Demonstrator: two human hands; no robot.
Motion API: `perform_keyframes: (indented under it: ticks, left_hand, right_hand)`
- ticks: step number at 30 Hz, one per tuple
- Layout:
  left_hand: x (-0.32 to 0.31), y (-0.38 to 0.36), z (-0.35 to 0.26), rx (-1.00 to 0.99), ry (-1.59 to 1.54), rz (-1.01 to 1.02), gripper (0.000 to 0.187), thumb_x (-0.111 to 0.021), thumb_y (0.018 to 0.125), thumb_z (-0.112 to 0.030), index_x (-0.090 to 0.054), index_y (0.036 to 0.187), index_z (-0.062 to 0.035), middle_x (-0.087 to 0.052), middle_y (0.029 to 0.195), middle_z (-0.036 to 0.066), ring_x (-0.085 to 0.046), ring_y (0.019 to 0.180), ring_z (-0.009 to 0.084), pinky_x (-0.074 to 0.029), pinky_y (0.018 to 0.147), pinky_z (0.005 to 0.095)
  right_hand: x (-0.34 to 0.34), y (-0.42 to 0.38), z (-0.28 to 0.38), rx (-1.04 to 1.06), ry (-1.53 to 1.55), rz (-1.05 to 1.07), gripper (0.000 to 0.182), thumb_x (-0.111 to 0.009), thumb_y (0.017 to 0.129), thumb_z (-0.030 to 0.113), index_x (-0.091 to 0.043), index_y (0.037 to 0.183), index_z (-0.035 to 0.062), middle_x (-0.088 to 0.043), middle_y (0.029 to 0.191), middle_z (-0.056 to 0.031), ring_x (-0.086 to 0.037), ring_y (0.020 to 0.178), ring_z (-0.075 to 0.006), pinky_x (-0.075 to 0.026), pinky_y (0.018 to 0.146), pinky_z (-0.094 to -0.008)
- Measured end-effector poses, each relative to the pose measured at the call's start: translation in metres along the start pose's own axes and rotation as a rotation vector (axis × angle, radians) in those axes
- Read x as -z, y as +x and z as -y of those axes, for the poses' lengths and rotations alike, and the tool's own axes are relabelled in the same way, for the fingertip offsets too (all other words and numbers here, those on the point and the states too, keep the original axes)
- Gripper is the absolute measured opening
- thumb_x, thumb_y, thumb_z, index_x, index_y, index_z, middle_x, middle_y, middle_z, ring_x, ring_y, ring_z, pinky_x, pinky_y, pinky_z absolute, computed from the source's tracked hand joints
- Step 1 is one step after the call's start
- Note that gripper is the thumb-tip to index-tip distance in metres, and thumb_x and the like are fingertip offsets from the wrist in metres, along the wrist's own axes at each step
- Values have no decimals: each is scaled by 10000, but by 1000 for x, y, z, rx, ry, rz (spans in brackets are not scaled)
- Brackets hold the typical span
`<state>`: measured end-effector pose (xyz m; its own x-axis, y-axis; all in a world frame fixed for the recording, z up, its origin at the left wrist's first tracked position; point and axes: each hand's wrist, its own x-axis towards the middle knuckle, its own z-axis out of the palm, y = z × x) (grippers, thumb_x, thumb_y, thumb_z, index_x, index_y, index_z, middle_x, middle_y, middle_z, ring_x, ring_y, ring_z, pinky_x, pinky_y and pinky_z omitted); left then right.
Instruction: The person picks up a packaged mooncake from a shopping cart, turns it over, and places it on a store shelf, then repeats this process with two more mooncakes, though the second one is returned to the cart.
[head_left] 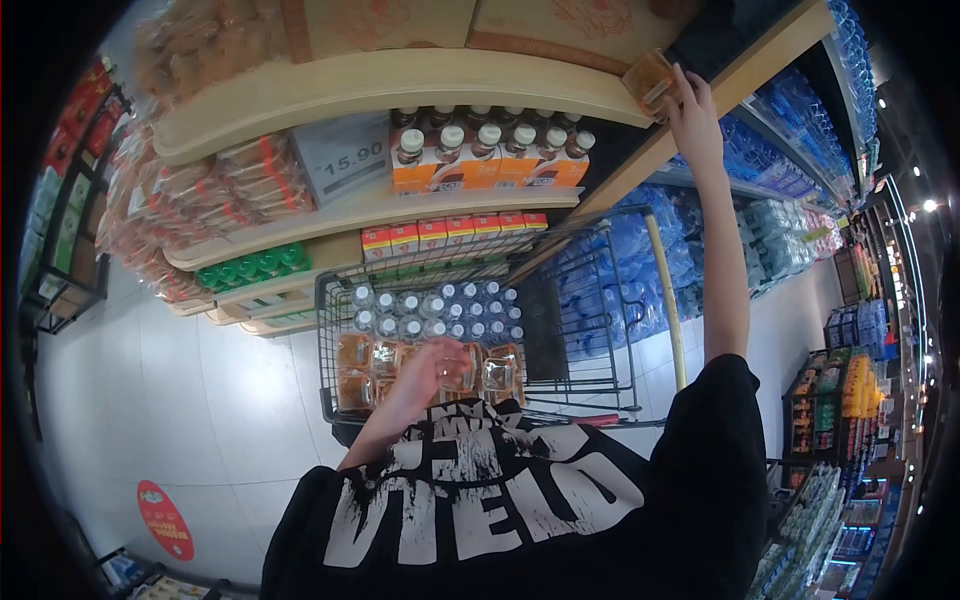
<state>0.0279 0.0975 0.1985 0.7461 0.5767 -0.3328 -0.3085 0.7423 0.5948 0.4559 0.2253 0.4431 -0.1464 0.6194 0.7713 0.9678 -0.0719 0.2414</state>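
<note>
My right hand [692,112] is raised to the end of the upper shelf [400,92], its fingers closed on a square amber-coloured bottle [650,84] at the shelf edge. Lower down, my left hand [434,368] reaches into a wire shopping cart [590,375]. Its curled fingers are around another amber bottle [459,370]. Similar amber bottles [502,374] stand in rows on either side of it, some partly hidden by the hand. Behind them in the cart are clear bottles with white caps [410,326] and others with bluish caps [485,310].
A middle shelf [380,222] bears orange multipacks of dark bottles [490,165], bagged goods [255,180] and a price sign [342,165]. Blue bottle packs [625,270] stand beyond the cart's yellow handle [665,300]. A red floor sticker [165,520] lies at lower left.
</note>
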Motion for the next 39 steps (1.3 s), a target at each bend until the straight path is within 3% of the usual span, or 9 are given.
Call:
perform_keyframes:
  ticks: [8, 10, 12, 16, 19, 21, 25, 37, 39]
  left_hand:
    - [56, -11, 21, -52, -27, -223, 248, -425, 887, -254, -512, 1024, -66, -594, 909, 68, -569, 813, 160, -447, 729, 287]
    - [85, -10, 41, -77, 25, -319, 249, -429, 884, -258, -519, 1011, -64, -597, 894, 72, -573, 791, 161, -451, 718, 287]
    - [132, -5, 69, -51, 497, -505, 257, -436, 879, -258, -539, 980, -44, -603, 877, 61, -592, 755, 172, -466, 682, 303]
    - [166, -23, 86, -180, 1217, -669, 275, -476, 847, -246, -543, 1010, -34, -612, 756, 146, -616, 719, 290, -486, 658, 372]
    - [171, -33, 87, 68, 1413, -679, 317, -471, 835, -243, -520, 1099, -73, -613, 760, 218, -595, 723, 397, -473, 656, 498]
    - [194, -34, 101, 76, 1616, -612, 367, -471, 832, -309, -512, 1117, -82, -615, 749, 212, -596, 696, 398, -472, 632, 511]
    - [216, -21, 122, 283, 1808, -472, 303, -448, 810, -305, -609, 843, -51, -625, 799, 204, -609, 771, 371, -474, 705, 477]
    - [220, -20, 122, 247, 1409, -740, 378, -474, 756, -384, -657, 854, -67, -637, 841, 181, -609, 812, 359, -480, 747, 437]
    - [217, -20, 121, 255, 1448, -765, 413, -466, 740, -415, -664, 893, -86, -639, 837, 177, -611, 809, 358, -483, 751, 430]
  right_hand:
    - [10, -99, 90, -122, 152, -194, 398, -547, 786, 13, -490, 1178, 53, -448, 1158, -186, -448, 1016, -337, -376, 853, -410]
    - [-1, -154, 138, -183, 367, 46, 300, -549, 760, -9, -509, 1055, 29, -513, 1037, -171, -470, 958, -347, -375, 837, -413]
    - [-14, -231, 192, -191, 630, 369, 247, -550, 755, 0, -495, 994, 28, -513, 939, -166, -473, 898, -347, -392, 793, -416]
    - [-1, -405, 248, -189, 921, 1302, 377, -559, 821, 231, -511, 1165, 85, -603, 962, -158, -571, 900, -343, -456, 806, -416]
    - [39, -485, 246, -836, 1075, 1215, 278, -521, 858, 281, -579, 1062, 101, -614, 885, -215, -596, 807, -375, -481, 697, -445]
    - [48, -506, 235, -732, 635, 1187, 178, -491, 873, 191, -577, 967, 66, -604, 755, -225, -583, 725, -414, -452, 619, -469]
    - [51, -494, 244, -767, 652, 948, 153, -531, 856, 219, -568, 866, 71, -587, 634, -167, -588, 584, -357, -434, 501, -429]
    - [48, -477, 249, -604, 543, 1228, 305, -531, 850, 365, -608, 779, 79, -600, 624, -138, -596, 608, -337, -448, 539, -416]
    - [44, -471, 248, -789, 607, 1264, 382, -511, 855, 394, -620, 813, 30, -601, 643, -147, -601, 605, -293, -449, 567, -376]
